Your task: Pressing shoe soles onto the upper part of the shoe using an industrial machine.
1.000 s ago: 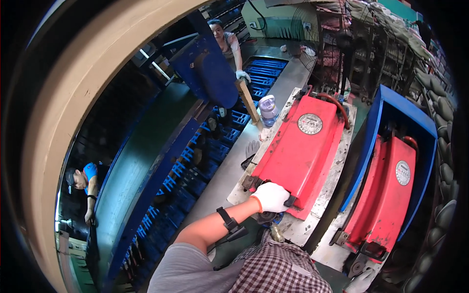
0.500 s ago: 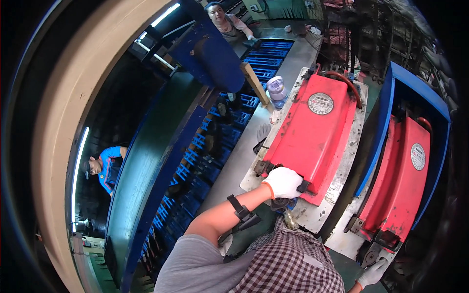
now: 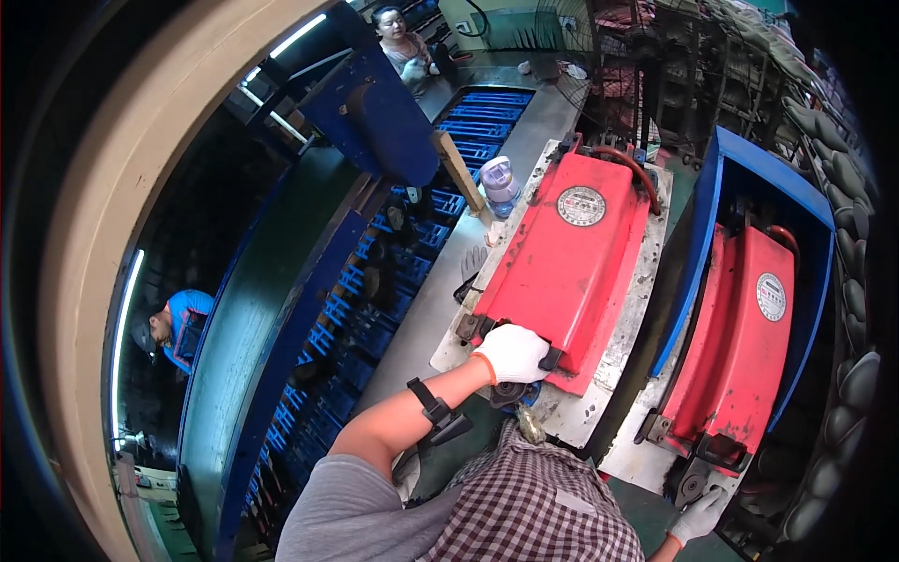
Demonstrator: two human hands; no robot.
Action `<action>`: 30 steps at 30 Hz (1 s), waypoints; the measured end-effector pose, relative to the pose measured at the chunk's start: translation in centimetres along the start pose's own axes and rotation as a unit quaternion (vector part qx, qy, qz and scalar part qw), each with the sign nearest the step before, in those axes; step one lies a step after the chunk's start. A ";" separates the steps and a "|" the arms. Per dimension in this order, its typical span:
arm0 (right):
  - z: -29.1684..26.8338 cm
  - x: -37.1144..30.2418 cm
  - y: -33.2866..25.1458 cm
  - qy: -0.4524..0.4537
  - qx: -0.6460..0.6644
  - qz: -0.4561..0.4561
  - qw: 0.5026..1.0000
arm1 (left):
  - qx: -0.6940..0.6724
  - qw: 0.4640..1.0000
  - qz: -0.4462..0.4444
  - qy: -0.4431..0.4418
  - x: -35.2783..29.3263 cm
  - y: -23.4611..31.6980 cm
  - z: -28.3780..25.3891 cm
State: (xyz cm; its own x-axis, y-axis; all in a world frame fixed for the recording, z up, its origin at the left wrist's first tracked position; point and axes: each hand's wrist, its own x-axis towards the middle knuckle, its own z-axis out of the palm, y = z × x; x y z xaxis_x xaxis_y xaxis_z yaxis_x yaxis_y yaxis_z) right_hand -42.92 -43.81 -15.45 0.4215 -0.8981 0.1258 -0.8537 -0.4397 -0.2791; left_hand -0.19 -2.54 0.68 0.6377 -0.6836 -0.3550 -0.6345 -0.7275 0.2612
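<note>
Two long red covers lie on pale, stained base plates in front of me. My left hand [image 3: 512, 354], in a white glove, is closed at the near end of the left red cover [image 3: 562, 272]. Its fingers wrap round a black handle [image 3: 552, 359] there. My right hand [image 3: 700, 515], also gloved, is low on the right, at the near end of the right red cover [image 3: 744, 328]. It is bent beside a round black part [image 3: 693, 485]; what its fingers hold is hidden. A blue housing [image 3: 763, 173] surrounds the right cover's far end.
Left of the covers, a conveyor with blue slats [image 3: 482, 122] carries dark items. A clear bottle [image 3: 499, 183] and a grey glove [image 3: 473, 262] lie on its metal edge. One person [image 3: 403, 51] stands at the far end, another [image 3: 183, 323] at left. Racks of dark pieces [image 3: 847, 244] line the right.
My view has shifted slightly, so the scene sits further left. Both hands stay at the same places on the machines. The far person has lifted a dark item; the person at left has lowered their head.
</note>
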 end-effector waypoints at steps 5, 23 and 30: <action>0.7 0.0 0.1 0.037 0.014 -0.017 0.999 | 0.013 1.000 0.015 0.020 -0.2 -0.6 0.0; -0.4 -0.1 -1.4 0.013 0.005 0.010 1.000 | 0.024 1.000 0.013 0.010 -0.5 -0.3 0.1; -0.9 -0.4 -2.5 0.024 0.018 0.010 1.000 | 0.031 0.998 0.029 0.039 -0.9 -0.1 0.0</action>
State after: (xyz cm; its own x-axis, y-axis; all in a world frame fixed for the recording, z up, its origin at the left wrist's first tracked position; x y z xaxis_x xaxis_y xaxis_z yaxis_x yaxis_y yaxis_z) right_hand -41.26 -42.32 -13.91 0.3892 -0.9064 0.1645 -0.8499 -0.4222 -0.3155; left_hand -0.71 -1.82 0.99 0.6298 -0.7288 -0.2688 -0.6953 -0.6832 0.2230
